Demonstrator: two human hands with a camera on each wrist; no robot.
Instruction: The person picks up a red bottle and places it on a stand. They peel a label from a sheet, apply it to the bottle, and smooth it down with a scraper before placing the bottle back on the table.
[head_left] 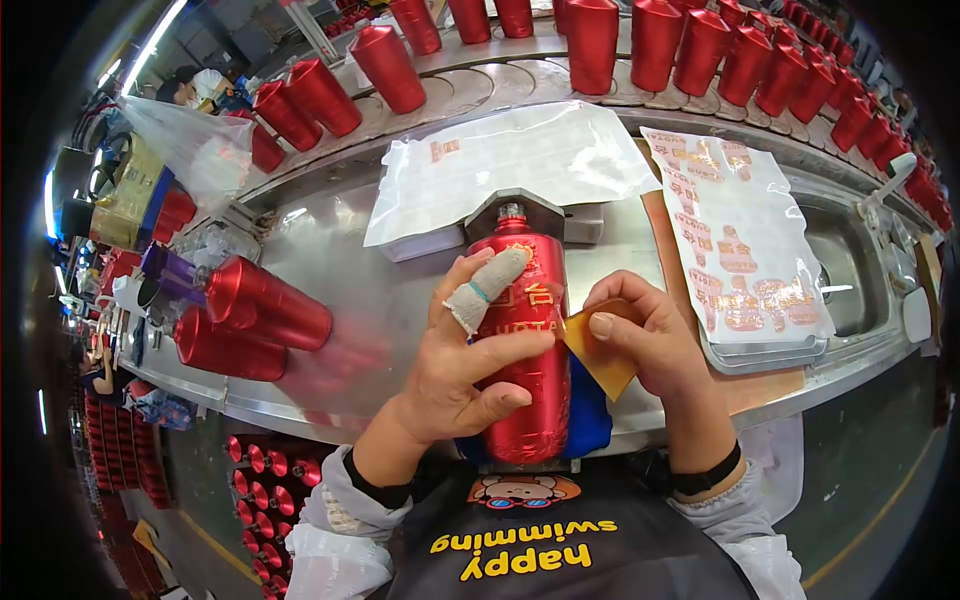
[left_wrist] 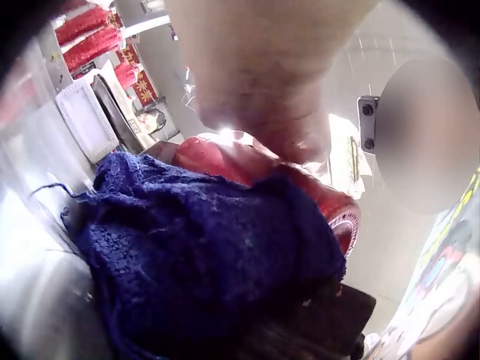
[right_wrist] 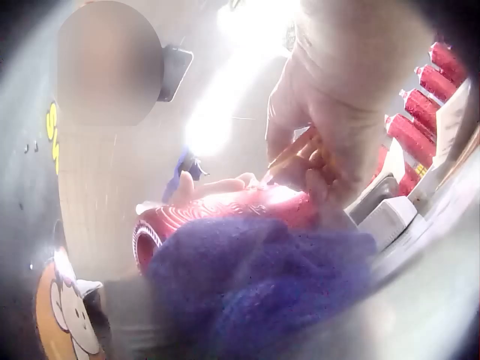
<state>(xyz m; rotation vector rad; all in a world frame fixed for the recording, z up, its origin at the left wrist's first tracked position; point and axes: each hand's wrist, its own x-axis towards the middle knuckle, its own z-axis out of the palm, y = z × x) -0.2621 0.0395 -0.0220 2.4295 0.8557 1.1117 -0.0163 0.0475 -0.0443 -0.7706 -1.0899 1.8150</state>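
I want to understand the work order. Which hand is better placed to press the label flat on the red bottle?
Probably the right hand: it pinches the amber scraper beside the red bottle. The left hand grips the bottle and steadies it on the blue cloth.

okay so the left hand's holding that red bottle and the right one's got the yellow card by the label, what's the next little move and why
Probably sweep the yellow card across the bottle's gold lettering. The left hand grips the red bottle lying on the blue cloth, its bandaged finger resting on the label. The right hand pinches the card with its edge at the bottle's side, so the bottle looks steadied for smoothing.
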